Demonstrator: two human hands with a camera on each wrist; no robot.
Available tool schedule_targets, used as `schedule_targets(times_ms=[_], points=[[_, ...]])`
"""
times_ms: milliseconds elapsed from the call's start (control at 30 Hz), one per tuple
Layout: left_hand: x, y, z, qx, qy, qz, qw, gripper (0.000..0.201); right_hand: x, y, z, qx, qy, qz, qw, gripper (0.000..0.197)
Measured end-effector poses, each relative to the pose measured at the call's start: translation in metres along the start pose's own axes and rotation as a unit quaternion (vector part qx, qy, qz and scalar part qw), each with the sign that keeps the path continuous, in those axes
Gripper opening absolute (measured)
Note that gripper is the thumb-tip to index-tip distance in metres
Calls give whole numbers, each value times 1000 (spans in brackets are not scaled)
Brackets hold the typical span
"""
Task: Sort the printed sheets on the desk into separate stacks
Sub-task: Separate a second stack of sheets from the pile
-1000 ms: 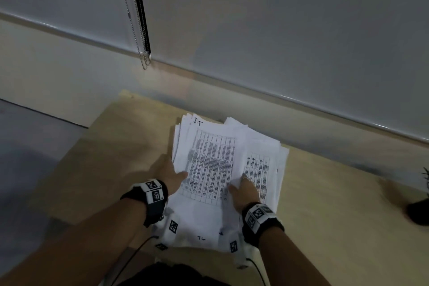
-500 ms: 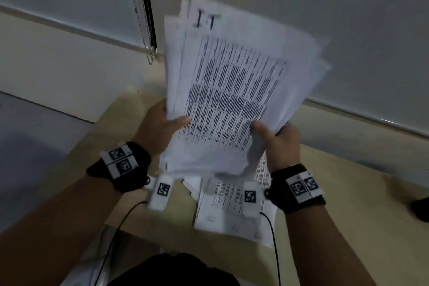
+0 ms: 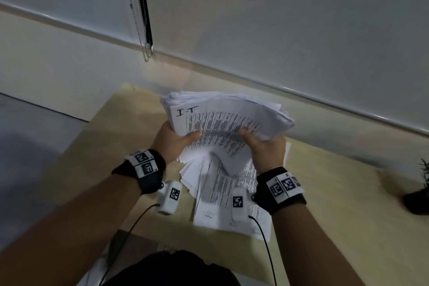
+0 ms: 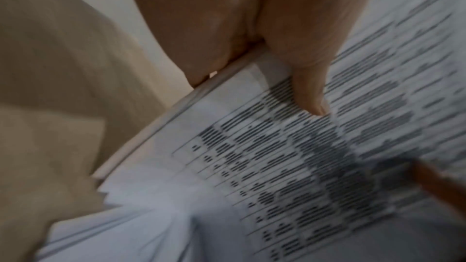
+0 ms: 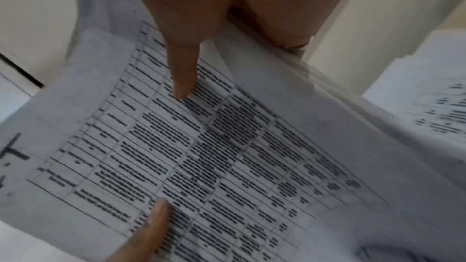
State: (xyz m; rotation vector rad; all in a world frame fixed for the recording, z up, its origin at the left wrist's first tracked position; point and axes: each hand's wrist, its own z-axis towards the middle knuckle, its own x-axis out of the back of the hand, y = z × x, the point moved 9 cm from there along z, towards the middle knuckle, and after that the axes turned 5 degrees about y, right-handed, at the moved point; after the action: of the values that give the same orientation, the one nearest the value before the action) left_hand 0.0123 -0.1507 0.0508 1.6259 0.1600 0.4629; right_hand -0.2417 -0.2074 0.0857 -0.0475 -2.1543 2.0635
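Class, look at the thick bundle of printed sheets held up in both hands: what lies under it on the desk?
Under the bundle, more printed sheets lie fanned on the desk. Their far ends are covered by the bundle and the right hand, so their number cannot be seen.

Both forearms reach fwd, wrists raised. L hand [image 3: 173,144] grips the paper bundle [image 3: 227,127] at its left edge, thumb on top; R hand [image 3: 267,148] grips the right side, thumb on top, fingers beneath.

Before you stands a light tan wooden desk [image 3: 325,204]. A fanned pile of white printed sheets [image 3: 222,199] lies on it. A dark potted plant [image 3: 417,197] sits at its right edge.
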Motion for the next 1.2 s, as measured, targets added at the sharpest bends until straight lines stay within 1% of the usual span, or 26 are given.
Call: schedule_targets(times_ms=[33, 67, 100, 133, 167, 200, 233, 267, 333, 400, 467, 500, 600, 700, 767, 867, 967, 1000, 1100, 1200], points=[[-2, -7, 0, 12, 9, 2, 1000, 27, 0, 10, 1, -14, 2, -23, 1000, 34], [2, -11, 2, 24, 32, 14, 999, 18, 2, 24, 3, -30, 8, -68, 997, 44], [10, -11, 4, 31, 60, 28, 997, 10, 8, 40, 5, -48, 20, -136, 989, 56], [19, -9, 5, 33, 89, 48, 994, 14, 17, 59, 7, -75, 32, -220, 972, 68], [29, -8, 8, 31, 109, 63, 992, 22, 30, 80, 4, -118, 40, -306, 944, 80], [39, -4, 10, 23, 124, 75, 989, 28, 45, 100, -1, -167, 47, -378, 909, 91], [50, -2, 11, 17, 137, 86, 987, 31, 57, 117, -9, -214, 50, -426, 878, 102], [60, -3, 12, 15, 143, 100, 984, 33, 65, 132, -18, -248, 46, -453, 855, 112], [74, -15, 12, 39, 144, 122, 981, 32, 68, 153, -30, -270, 28, -492, 827, 123], [83, -34, 7, 86, 133, 116, 980, 27, 63, 163, -33, -257, 14, -521, 814, 126], [89, -52, 0, 122, 125, 94, 980, 24, 58, 165, -32, -256, 19, -518, 816, 126], [93, -60, -4, 134, 123, 89, 979, 26, 57, 164, -31, -260, 22, -511, 819, 126], [101, -71, -13, 150, 126, 85, 977, 30, 44, 162, -28, -248, 8, -508, 825, 124], [107, -76, -18, 163, 130, 80, 975, 30, 37, 165, -25, -250, 20, -444, 860, 121], [111, -80, -20, 173, 136, 61, 974, 28, 39, 168, -23, -264, 34, -408, 873, 111], [111, -79, -19, 175, 129, 55, 975, 21, 46, 169, -20, -282, 52, -366, 886, 76], [110, -80, -20, 181, 123, 44, 975, 28, 52, 170, -18, -274, 36, -357, 892, 46], [110, -80, -20, 183, 120, 41, 975, 28, 55, 169, -16, -266, 30, -368, 890, 40], [107, -82, -20, 187, 106, 44, 976, 27, 72, 163, -8, -215, 24, -394, 893, 44], [103, -95, -19, 209, 99, 42, 972, 31, 94, 159, 0, -190, 33, -370, 909, 45]])
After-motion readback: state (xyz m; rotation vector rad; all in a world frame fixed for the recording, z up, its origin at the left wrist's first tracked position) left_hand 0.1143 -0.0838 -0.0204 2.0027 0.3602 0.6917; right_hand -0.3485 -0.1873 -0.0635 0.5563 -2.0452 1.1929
